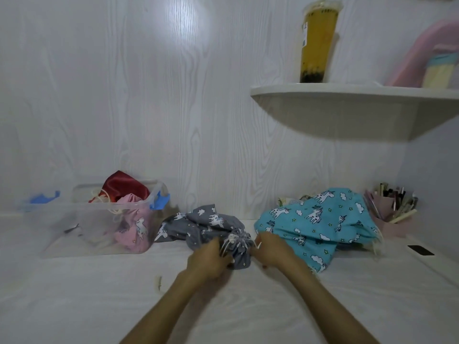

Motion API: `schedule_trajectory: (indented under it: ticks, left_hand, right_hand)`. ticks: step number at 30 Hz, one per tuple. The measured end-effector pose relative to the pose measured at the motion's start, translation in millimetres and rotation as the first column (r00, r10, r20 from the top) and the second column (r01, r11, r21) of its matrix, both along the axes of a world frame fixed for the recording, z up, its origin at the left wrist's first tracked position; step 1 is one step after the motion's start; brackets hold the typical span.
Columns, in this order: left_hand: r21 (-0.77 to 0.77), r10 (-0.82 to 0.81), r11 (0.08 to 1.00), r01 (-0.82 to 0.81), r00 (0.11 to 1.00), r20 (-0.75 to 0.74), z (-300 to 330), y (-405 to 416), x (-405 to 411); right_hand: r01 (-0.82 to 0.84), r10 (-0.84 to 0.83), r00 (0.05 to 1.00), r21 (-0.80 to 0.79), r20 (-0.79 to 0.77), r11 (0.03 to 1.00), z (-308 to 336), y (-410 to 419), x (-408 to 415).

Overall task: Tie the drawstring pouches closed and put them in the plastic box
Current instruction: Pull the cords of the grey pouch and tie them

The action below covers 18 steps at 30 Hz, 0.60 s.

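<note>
The white worktop (74,294) runs across the whole lower view, backed by a pale wood-grain wall. Taking the grey unicorn pouch (206,225) at the middle of the worktop as the landmark, the corner shelf (347,108) hangs high above and to its right, carrying a tall cup of yellow drink (319,43) and a pink object (422,55) at the far right edge. To the right of the grey pouch, and touching the right hand, lies the larger turquoise unicorn pouch (320,219), slumped and wrinkled. To the left of the grey pouch, just beside its tail end, stands the clear plastic box (74,219) with blue latches; inside it sit a pink pouch (136,227) and, behind that, a red pouch (124,186) with cream cords. Beyond the turquoise pouch, far right of the landmark, a pink holder (390,214) is crammed with pens and brushes, and a small dark flat item (421,250) lies in front of it.

The grey pouch's gathered mouth faces the person, its white drawstring (232,240) bunched at the neck. The left hand (211,259) presses against the left side of that neck, its fingers curled round the cords and cloth. The right hand (272,249) is on the right side, its fingers pinching a white cord end. A small pale scrap (158,281) lies on the worktop below and left of the landmark
</note>
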<state>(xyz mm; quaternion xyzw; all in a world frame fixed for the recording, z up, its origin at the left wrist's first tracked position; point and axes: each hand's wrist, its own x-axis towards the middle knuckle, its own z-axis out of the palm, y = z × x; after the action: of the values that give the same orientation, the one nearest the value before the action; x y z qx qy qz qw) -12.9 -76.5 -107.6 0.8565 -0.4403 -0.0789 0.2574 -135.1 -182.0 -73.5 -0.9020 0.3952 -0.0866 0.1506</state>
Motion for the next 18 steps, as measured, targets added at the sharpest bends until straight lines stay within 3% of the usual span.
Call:
schedule_trajectory:
  ticks: [3, 5, 8, 12, 14, 18]
  left_hand:
    - [-0.079, -0.022, 0.997, 0.020, 0.999, -0.025, -1, -3, 16]
    - [-0.176, -0.088, 0.982, 0.063, 0.986, -0.139, 12, -6, 32]
    - [-0.332, -0.195, 0.941, 0.062, 0.902, -0.385, 49, -10, 42]
    - [-0.366, -0.196, 0.930, -0.040, 0.787, -0.585, 84, -24, 55]
    - [-0.429, -0.185, 0.899, -0.091, 0.808, -0.559, 78, -29, 64]
    - [-0.620, -0.144, 0.784, -0.046, 0.957, -0.252, 48, -31, 76]
  right_hand:
    - [-0.056, 0.043, 0.993, 0.118, 0.109, 0.991, 0, -19, 2]
    - [-0.144, 0.089, 0.976, 0.281, 0.200, 0.949, 12, -29, 3]
    - [-0.222, 0.115, 0.952, 0.380, 0.284, 0.898, 39, -38, 5]
    - [-0.395, 0.167, 0.872, 0.460, 0.460, 0.795, 65, -49, 18]
    - [-0.448, 0.105, 0.797, 0.463, 0.595, 0.765, 69, -49, 28]
    - [-0.236, -0.035, 0.777, 0.343, 0.629, 0.909, 58, -53, 50]
